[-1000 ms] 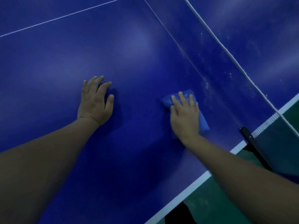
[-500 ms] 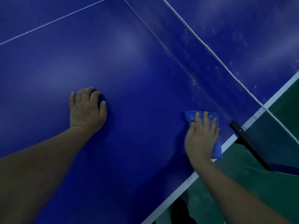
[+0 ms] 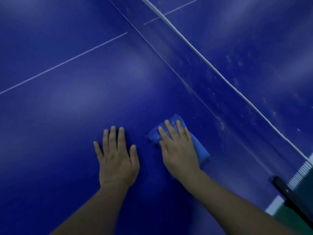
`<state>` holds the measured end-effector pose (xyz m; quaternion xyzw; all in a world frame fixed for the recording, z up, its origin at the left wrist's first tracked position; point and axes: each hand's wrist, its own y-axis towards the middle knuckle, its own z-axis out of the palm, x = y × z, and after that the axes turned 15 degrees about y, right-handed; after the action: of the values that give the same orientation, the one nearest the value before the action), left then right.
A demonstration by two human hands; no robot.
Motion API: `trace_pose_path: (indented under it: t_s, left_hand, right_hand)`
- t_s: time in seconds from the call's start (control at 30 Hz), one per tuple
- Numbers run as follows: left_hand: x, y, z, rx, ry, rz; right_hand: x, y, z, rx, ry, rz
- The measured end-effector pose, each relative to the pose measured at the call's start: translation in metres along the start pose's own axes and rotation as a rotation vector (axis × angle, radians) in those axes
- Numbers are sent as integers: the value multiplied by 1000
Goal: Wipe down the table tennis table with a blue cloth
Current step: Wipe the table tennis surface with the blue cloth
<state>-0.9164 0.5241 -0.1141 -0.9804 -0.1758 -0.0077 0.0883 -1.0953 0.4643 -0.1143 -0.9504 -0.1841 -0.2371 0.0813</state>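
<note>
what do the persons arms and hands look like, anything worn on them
Both forearms are bare as far as the frame shows: no sleeves, gloves, watch or bracelet. The left hand and right hand show no rings, and the fingernails are short and unpainted. The dim light hides any finer marks.

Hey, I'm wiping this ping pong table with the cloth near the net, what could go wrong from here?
1. The right hand presses the blue cloth with flat fingers, not gripping it, so it might slip out mid-stroke.
2. Pale specks sit along the foot of the net; a stroke stopping short would probably leave them.
3. The left hand rests flat on the table and may leave prints.
</note>
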Motion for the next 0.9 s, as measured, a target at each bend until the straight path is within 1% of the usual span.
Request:
trace_pose_path:
  t_s: [0.13, 0.23, 0.33, 0.4, 0.47, 0.57, 0.63, 0.77, 0.83, 0.9]
  left_hand:
    - [1, 3, 1, 56, 30, 5]
    - [1, 5, 2, 69, 43, 9]
    - [1, 7, 2, 23, 51, 19]
    - [1, 8, 2, -14, 56, 32]
    - [2, 9, 3, -37, 55, 32]
    - [2, 10, 5, -84, 28, 43]
    - [3, 10, 8, -110, 25, 40]
    - [2, 10, 11, -132, 6, 37]
    - [1, 10, 11, -134, 2, 36]
    - [1, 10, 11, -133, 2, 41]
  right_hand:
    - [42, 125, 16, -49, 79, 30]
    - [63, 208, 26, -80, 70, 47]
    - [80, 276, 25, -63, 42, 47]
    - [77, 306, 18, -53, 8, 40]
    - [59, 315, 9, -66, 5, 96]
    - [28, 290, 6, -163, -22, 202]
    - [32, 283, 10, -175, -39, 191]
    - [71, 329, 11, -88, -13, 78]
    - [73, 343, 10, -56, 9, 88]
    - [58, 334, 8, -74, 13, 126]
